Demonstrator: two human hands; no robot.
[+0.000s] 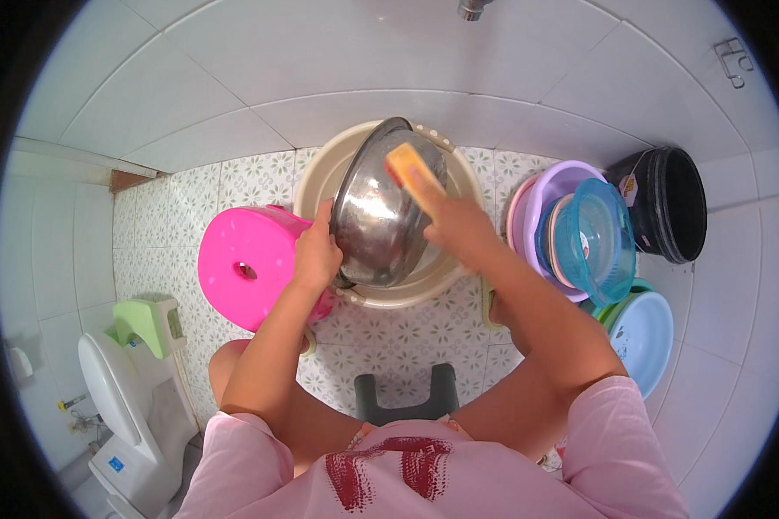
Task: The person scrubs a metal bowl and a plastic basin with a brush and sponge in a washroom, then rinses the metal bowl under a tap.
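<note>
A stainless steel bowl [380,214] is tipped on its side inside a large cream plastic basin [315,172], its rounded outside facing right. My left hand [320,253] grips the bowl's rim on the left, the thumb side lying along the edge. In my right hand [457,227] is a yellow-orange scrubbing brush [409,167] with reddish bristles at its side. The brush is over the upper right part of the bowl's outer wall; whether the bristles touch the metal I cannot tell.
Left of the basin stands a pink plastic stool [259,259]. To the right are nested plastic basins [574,172], a black bucket [655,204] and a light blue basin [649,337]. A toilet [113,383] is at lower left, a grey stool [409,409] beneath me. A tiled wall [376,65] rises behind.
</note>
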